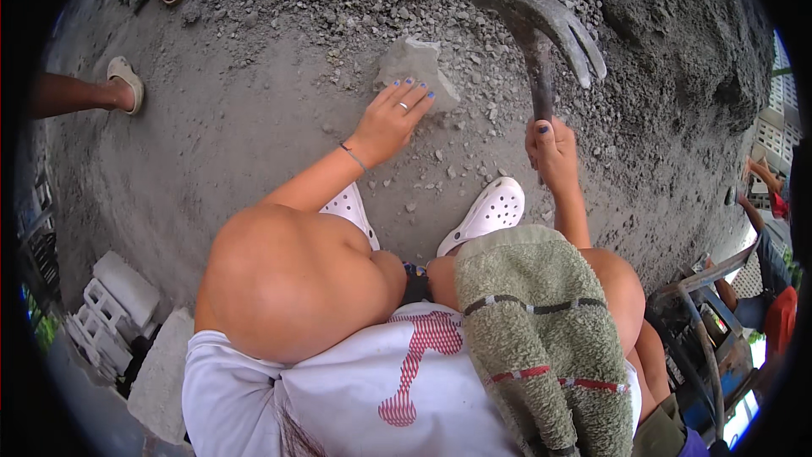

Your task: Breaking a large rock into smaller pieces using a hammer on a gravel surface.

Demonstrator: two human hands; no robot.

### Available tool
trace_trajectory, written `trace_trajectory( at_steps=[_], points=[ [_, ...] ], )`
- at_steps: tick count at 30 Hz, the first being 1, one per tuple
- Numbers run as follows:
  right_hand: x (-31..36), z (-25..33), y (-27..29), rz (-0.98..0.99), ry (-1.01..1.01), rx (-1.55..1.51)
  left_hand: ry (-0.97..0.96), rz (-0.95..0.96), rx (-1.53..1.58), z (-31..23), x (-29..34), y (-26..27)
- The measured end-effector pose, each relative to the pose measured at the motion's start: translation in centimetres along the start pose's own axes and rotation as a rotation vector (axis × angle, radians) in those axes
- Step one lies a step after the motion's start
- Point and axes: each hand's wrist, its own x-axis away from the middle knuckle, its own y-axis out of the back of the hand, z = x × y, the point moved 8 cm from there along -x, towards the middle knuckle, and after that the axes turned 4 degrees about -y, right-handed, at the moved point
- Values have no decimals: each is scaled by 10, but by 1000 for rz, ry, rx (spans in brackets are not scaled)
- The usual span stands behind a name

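My left hand [394,123] lies with its fingers outstretched on the near side of a pale grey chunk of stone or concrete [414,61] on the ground. In my right hand [554,152] is a claw hammer [539,59], gripped by its dark handle and raised to the right of the chunk. Its worn grey head points up and away, with the split claw curving to the right. Small rubble [474,118] is scattered around the chunk.
A mound of dark grey gravel [677,51] rises at the far right. Concrete blocks [114,309] stand at the left. Another person's feet in pale clogs [127,85] are at the upper left. A metal frame [706,330] and more people are at the right. A green towel [541,322] covers my right thigh.
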Motion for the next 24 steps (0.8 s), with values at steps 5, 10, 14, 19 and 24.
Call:
trace_trajectory(
  at_steps=[5,10,14,19,24],
  points=[
    [-23,-117,-17,-58,-387,276,11,-6,-12,-2,3,3],
    [-16,-86,-3,-59,-426,14,5,-16,11,3,1,3],
    [2,-16,8,-29,-193,-130,24,-12,10,-1,10,0],
    [1,16,6,-54,248,-158,-1,2,-9,-1,2,2],
    [-22,-118,-19,-30,-339,219,7,7,-13,1,5,0]
  ],
)
